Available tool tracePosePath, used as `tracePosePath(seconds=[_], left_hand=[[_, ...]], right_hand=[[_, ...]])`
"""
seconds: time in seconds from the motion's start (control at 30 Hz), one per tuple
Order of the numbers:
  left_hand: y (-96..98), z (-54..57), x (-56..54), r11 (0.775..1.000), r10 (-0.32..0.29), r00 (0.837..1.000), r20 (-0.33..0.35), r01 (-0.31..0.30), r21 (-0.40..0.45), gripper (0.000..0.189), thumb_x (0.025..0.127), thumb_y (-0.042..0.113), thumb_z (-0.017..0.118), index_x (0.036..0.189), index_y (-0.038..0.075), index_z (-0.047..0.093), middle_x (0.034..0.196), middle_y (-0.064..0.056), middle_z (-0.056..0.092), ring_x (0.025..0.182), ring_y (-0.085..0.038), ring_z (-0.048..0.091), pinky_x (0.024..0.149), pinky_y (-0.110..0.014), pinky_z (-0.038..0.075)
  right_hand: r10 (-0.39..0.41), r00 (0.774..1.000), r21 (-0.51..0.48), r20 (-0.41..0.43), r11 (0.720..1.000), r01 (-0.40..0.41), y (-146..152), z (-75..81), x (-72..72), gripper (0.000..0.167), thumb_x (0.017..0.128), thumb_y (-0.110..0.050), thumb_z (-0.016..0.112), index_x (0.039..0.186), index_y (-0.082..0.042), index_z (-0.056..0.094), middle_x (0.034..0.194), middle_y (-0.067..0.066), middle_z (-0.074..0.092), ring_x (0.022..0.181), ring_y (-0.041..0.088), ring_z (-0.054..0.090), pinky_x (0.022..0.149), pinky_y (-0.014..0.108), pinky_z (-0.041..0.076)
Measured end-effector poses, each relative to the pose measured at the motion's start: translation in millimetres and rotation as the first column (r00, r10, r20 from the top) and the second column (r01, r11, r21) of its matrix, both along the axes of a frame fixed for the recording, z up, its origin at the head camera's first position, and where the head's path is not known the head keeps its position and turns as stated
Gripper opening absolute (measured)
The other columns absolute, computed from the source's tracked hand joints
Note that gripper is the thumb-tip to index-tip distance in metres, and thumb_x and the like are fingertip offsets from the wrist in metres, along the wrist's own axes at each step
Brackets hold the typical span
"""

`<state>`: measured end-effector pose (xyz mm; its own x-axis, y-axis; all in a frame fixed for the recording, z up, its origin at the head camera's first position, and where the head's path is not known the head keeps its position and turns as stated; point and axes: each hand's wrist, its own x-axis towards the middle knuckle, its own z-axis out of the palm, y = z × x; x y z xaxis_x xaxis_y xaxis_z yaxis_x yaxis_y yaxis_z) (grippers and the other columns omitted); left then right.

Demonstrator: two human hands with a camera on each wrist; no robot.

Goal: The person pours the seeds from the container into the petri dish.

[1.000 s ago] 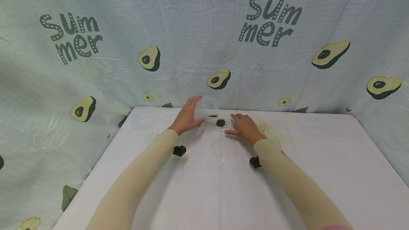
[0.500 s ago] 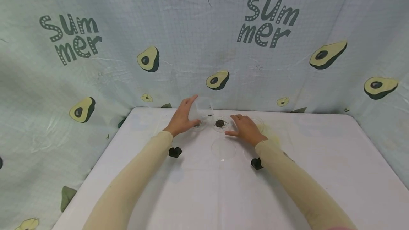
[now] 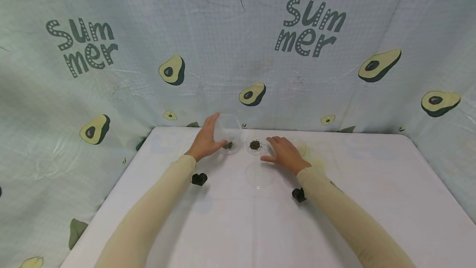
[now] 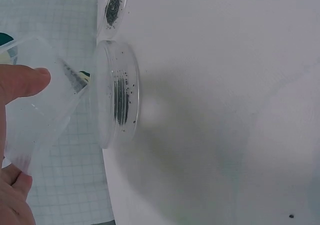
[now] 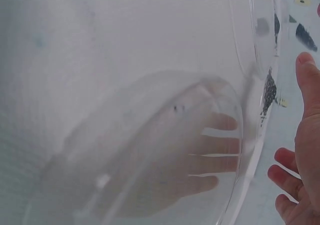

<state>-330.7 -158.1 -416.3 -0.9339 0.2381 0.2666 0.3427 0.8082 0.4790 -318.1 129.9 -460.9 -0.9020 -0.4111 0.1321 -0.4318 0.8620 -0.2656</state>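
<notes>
My left hand [image 3: 205, 139] holds a clear plastic cup [image 3: 228, 124], tilted, with its thumb and fingers around the sides. Dark granules [image 4: 75, 78] have gathered in the cup's lower corner. Right by that corner stands a clear petri dish [image 4: 134, 97] with dark grains in it. To its right in the head view is a second petri dish [image 3: 263, 149] holding a small dark heap [image 3: 255, 145]. My right hand [image 3: 285, 154] is beside this second dish, fingers spread and nothing in them.
Closer to me lies a clear round dish [image 3: 259, 175]. Another clear dish [image 3: 300, 146] is partly behind my right hand. Black wrist cameras [image 3: 199, 179] hang under both sleeves. A printed curtain [image 3: 208, 86] rises at the table's back edge.
My left hand has moved left with the tilted cup, from near the second dish to over the leftmost one. The right hand has stayed almost in place.
</notes>
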Motion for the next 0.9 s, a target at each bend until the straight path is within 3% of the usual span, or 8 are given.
tracePosePath(seconds=[0.17,0.4,0.63,0.9], left_hand=[[-5.6,-1.3,-0.4,0.999,0.040,0.999,0.026,-0.040,-0.003,0.097,0.083,0.026,0.076,0.155,0.014,0.011,0.158,-0.013,0.021,0.141,-0.033,0.036,0.115,-0.048,0.033],[-13.6,-1.0,2.5,0.999,0.030,0.999,0.024,-0.031,0.019,0.098,0.084,0.025,0.075,0.155,0.010,0.009,0.156,-0.017,0.022,0.139,-0.035,0.038,0.114,-0.050,0.033],[-21.0,-4.2,7.2,0.999,0.045,0.998,0.040,-0.046,0.013,0.100,0.086,0.028,0.073,0.156,0.016,0.002,0.156,-0.018,0.021,0.140,-0.035,0.036,0.114,-0.051,0.033],[-29.5,-4.2,9.7,0.999,0.048,0.999,0.018,-0.049,0.017,0.097,0.086,0.026,0.072,0.156,0.017,0.005,0.155,-0.019,0.021,0.138,-0.038,0.037,0.112,-0.054,0.034]], right_hand=[[0.007,1.000,-0.003,0.005,1.000,-0.007,-2.0,1.6,4.4,0.081,0.083,-0.054,0.067,0.142,-0.004,0.044,0.142,0.020,0.049,0.132,0.037,0.046,0.113,0.049,0.035],[0.014,1.000,-0.009,0.005,1.000,-0.014,-5.2,3.8,13.3,0.080,0.083,-0.053,0.068,0.142,-0.005,0.044,0.141,0.020,0.050,0.131,0.037,0.046,0.113,0.049,0.035],[0.022,1.000,0.006,0.017,1.000,-0.022,-10.2,3.2,22.5,0.078,0.083,-0.054,0.068,0.141,-0.006,0.047,0.142,0.019,0.050,0.133,0.036,0.046,0.113,0.048,0.036],[0.051,0.998,0.013,-0.041,0.999,-0.050,-9.4,-3.1,25.9,0.077,0.082,-0.056,0.067,0.137,-0.005,0.051,0.139,0.018,0.053,0.129,0.035,0.049,0.110,0.047,0.039]])
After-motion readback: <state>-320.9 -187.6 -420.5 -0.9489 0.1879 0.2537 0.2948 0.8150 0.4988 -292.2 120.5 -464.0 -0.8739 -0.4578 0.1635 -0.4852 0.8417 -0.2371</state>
